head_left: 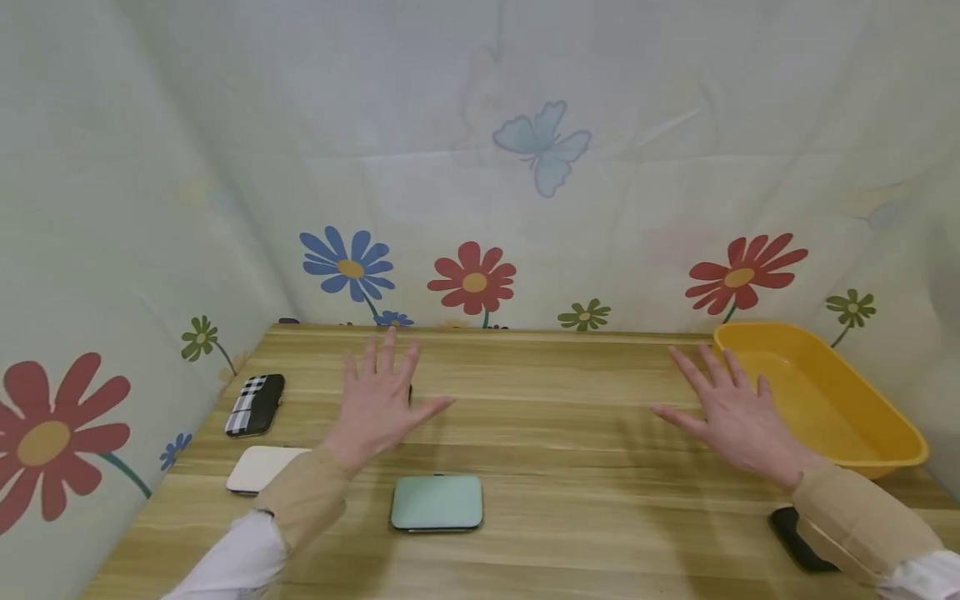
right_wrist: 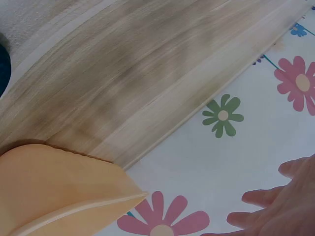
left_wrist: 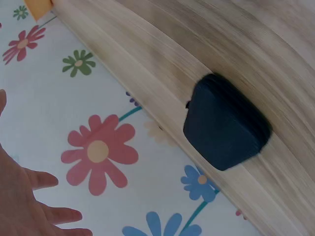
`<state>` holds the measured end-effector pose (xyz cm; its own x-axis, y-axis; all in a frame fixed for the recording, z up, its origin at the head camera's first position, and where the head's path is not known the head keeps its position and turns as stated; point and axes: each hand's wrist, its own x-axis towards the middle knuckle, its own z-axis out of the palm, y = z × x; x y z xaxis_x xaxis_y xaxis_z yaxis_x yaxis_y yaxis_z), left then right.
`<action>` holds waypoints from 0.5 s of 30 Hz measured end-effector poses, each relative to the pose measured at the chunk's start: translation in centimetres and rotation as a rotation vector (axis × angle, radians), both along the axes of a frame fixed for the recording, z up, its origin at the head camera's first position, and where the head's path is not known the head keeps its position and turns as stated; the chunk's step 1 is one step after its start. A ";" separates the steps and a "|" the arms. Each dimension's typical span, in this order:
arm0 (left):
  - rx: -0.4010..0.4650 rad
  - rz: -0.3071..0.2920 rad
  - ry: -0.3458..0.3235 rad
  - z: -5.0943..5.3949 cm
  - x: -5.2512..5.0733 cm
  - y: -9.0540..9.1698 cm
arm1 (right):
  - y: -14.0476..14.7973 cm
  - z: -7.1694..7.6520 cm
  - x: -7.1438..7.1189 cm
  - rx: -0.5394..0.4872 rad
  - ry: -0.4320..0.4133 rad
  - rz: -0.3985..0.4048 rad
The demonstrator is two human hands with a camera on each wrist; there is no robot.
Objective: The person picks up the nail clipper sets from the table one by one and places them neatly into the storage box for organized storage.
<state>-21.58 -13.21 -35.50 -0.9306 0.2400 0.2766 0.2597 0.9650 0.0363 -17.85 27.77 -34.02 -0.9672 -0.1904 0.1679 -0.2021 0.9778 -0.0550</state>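
Note:
My left hand (head_left: pixel 378 408) hovers over the left part of the wooden table, fingers spread, holding nothing. A dark, rounded case (left_wrist: pixel 226 120) lies near the table's back edge in the left wrist view; the hand hides most of it in the head view. Nearer me is a mint-green case (head_left: pixel 437 503). A cream case (head_left: pixel 258 468) is partly covered by the left forearm, and a black case with a checked panel (head_left: pixel 257 406) lies farther left. My right hand (head_left: pixel 746 421), also spread and holding nothing, is raised beside the yellow tray (head_left: pixel 888 437).
Under the right forearm, a black object (head_left: pixel 798 540) is partly hidden. The wooden table (head_left: pixel 555 417) meets a flower-printed curtain (head_left: pixel 637 225) at its back and left. The tray stands at the back right corner.

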 end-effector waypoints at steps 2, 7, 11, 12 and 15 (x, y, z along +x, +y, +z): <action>0.002 -0.004 -0.008 -0.1 -0.2 0.6 | 0.2 0.0 0.0 -0.008 -0.003 -0.007; 0.014 -0.019 -0.013 -0.2 -0.3 2.3 | 0.9 0.1 -0.1 -0.019 0.003 -0.027; 0.039 -0.041 -0.019 -0.1 -0.5 4.0 | 1.5 0.0 -0.3 -0.031 0.033 -0.034; 0.043 -0.046 -0.027 0.0 -0.5 4.4 | 1.7 0.0 -0.3 -0.038 0.041 -0.036; 0.053 -0.068 -0.047 0.1 -0.6 5.6 | 2.1 -0.1 -0.3 -0.057 0.057 -0.037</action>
